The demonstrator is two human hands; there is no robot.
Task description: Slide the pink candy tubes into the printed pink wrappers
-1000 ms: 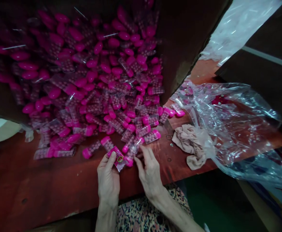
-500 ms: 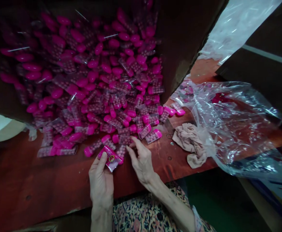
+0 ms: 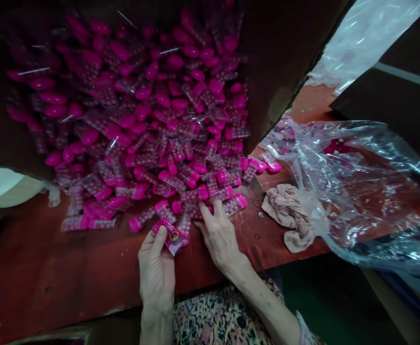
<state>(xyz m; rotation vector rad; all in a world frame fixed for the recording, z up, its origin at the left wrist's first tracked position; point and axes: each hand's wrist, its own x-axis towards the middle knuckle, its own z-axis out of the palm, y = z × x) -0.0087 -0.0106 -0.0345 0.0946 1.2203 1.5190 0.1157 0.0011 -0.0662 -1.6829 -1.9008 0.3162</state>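
My left hand (image 3: 157, 268) pinches a small flat pink printed plastic sleeve (image 3: 172, 235) between thumb and fingers, over the near edge of the wooden table. My right hand (image 3: 220, 235) lies palm down at the front of a pile of clear candy tubes (image 3: 176, 148) with pink caps. Its fingers are apart, with the fingertips touching the nearest tubes; the thumb points toward a tube (image 3: 185, 223) just beyond the sleeve. Small round pink balls fill the tubes. Whether the right fingertips grip any tube is hidden.
The pile spills from a dark carton (image 3: 282, 62) onto the reddish wooden table (image 3: 87, 268). A crumpled beige cloth (image 3: 285, 211) lies on the right, against a clear plastic bag (image 3: 361, 177) with pink pieces in it. A white rounded object (image 3: 5, 187) stands at the left edge.
My right hand has moved slightly forward and right, its fingers now spread over the front tubes. The left hand still holds the sleeve. The whole view has shifted slightly.
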